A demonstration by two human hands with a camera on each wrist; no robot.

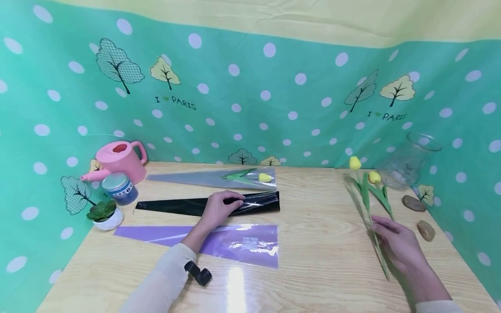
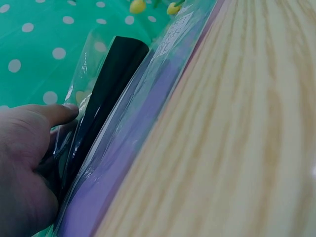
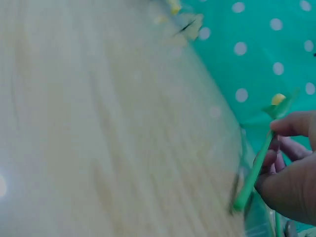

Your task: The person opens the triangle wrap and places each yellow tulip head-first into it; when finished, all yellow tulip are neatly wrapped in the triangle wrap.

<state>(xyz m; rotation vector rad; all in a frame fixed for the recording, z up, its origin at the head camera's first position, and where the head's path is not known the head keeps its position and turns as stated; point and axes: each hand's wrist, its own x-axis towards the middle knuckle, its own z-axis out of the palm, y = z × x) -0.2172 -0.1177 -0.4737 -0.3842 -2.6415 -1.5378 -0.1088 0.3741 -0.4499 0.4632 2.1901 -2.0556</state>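
We judge about a third done: one yellow tulip (image 1: 265, 178) seems to lie inside the grey sleeve (image 1: 188, 178), just to 12 o'clock of the black sleeve (image 1: 168, 206), while that one and the purple sleeve (image 1: 223, 245), at its 6 o'clock, show no bloom. Two tulips remain unsleeved, towards 3 o'clock on the table (image 1: 321, 243). Our right hand (image 1: 401, 245) has thumb and fingers clamped on the stem of the held tulip (image 1: 365, 195); we cannot tell whether it also grips the second tulip (image 1: 383, 200). The held bloom points between 11 and 12, its long axis running to a stem end between 5 and 6. Our left hand (image 1: 219, 208) pinches the black sleeve's film, thumb against fingers; that sleeve's axis runs 9 to 3, wide end at 3
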